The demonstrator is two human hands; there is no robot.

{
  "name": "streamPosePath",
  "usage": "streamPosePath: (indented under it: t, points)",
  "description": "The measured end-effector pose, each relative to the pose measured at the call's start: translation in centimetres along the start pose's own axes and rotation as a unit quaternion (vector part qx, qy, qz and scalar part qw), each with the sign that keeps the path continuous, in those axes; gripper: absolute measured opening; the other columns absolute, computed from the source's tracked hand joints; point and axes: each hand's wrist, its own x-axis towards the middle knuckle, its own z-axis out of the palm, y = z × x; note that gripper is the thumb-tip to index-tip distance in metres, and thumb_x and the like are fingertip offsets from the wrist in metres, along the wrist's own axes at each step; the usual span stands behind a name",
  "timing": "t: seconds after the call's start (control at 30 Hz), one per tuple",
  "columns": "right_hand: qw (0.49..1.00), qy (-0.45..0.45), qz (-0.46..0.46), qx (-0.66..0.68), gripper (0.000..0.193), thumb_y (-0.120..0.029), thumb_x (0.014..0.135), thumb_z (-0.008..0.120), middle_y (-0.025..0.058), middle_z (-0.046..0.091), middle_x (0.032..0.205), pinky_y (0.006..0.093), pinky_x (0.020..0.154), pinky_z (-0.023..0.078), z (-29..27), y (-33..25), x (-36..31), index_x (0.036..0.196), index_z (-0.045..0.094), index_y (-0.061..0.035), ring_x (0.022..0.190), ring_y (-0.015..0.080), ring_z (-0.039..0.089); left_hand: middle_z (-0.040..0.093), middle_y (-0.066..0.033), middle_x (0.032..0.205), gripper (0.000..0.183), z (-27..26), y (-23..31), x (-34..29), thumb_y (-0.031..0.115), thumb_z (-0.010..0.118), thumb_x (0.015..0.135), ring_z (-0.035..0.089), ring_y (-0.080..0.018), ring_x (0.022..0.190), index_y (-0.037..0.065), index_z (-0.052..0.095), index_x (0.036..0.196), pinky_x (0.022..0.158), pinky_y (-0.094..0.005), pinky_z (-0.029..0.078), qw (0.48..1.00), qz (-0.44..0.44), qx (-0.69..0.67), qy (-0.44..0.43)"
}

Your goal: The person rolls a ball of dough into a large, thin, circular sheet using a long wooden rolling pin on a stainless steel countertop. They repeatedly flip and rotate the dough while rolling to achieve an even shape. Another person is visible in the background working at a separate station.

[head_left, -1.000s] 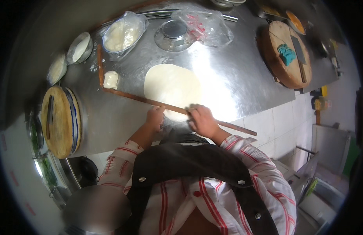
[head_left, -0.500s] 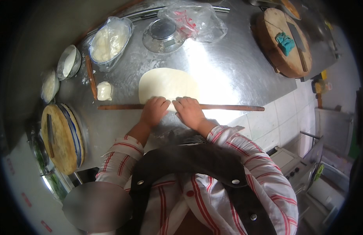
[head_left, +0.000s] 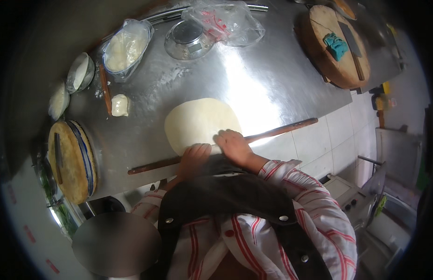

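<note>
Curling over a long wooden rod (head_left: 284, 129), two hands sit at the near edge of a dough sheet (head_left: 198, 122).
From the head view, I see the left hand (head_left: 195, 157) and right hand (head_left: 233, 145) just apart, fingers bent; whether they close fully round the rod, I can't tell. The pale sheet lies flat on the metal table (head_left: 300, 93), while a dough lump (head_left: 119, 105) sits leftward, beside a thinner stick (head_left: 105, 89).
</note>
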Motion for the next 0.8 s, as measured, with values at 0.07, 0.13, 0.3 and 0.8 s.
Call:
streamPosePath:
  t: [0.07, 0.13, 0.3, 0.8]
  points:
    - [1.000, 0.005, -0.023, 0.002, 0.033, -0.019, 0.086, 0.053, 0.0142, 0.058, 0.112, 0.0432, 0.093, 0.045, -0.3, -0.2, -0.3, 0.116, 0.057, -0.0040, 0.107, 0.0314, 0.056, 0.054, -0.0136, 0.133, 0.051, 0.1, 0.2, -0.1, 0.021, 0.061, 0.084, 0.048, -0.0328, 0.124, 0.004, 0.051, 0.131, 0.098, -0.0518, 0.039, 0.995, -0.040, 0.043, -0.076]
    - [0.997, 0.029, -0.064, -0.005, 0.044, -0.024, 0.088, 0.056, 0.0160, 0.057, 0.126, 0.0447, 0.103, 0.041, -0.9, -0.6, -0.7, 0.126, 0.054, -0.0021, 0.120, 0.0329, 0.053, 0.048, -0.0135, 0.143, 0.057, -0.6, -0.3, 1.3, 0.024, 0.061, 0.086, 0.043, -0.0334, 0.132, 0.004, 0.047, 0.138, 0.105, -0.0564, 0.034, 0.987, -0.082, 0.088, -0.105]
    - [0.996, 0.008, -0.068, -0.065, 0.065, -0.033, 0.092, 0.056, 0.0188, 0.040, 0.150, 0.0486, 0.117, 0.023, 0.2, -0.3, 1.5, 0.145, 0.037, -0.0002, 0.140, 0.0333, 0.036, 0.039, -0.0119, 0.151, 0.066, -1.5, -6.4, 8.6, 0.030, 0.063, 0.087, 0.038, -0.0327, 0.137, 0.004, 0.042, 0.144, 0.112, -0.0601, 0.026, 0.972, -0.155, 0.176, -0.002]
    - [0.986, 0.094, 0.043, -0.132, 0.052, -0.038, 0.091, 0.053, 0.0168, 0.055, 0.135, 0.0485, 0.111, 0.030, -1.7, 3.0, 21.1, 0.129, 0.057, -0.0018, 0.130, 0.0334, 0.045, 0.045, -0.0124, 0.147, 0.060, -3.8, -16.4, 14.7, 0.030, 0.064, 0.087, 0.039, -0.0328, 0.137, 0.004, 0.046, 0.138, 0.108, -0.0603, 0.030, 0.956, -0.210, 0.198, 0.052]
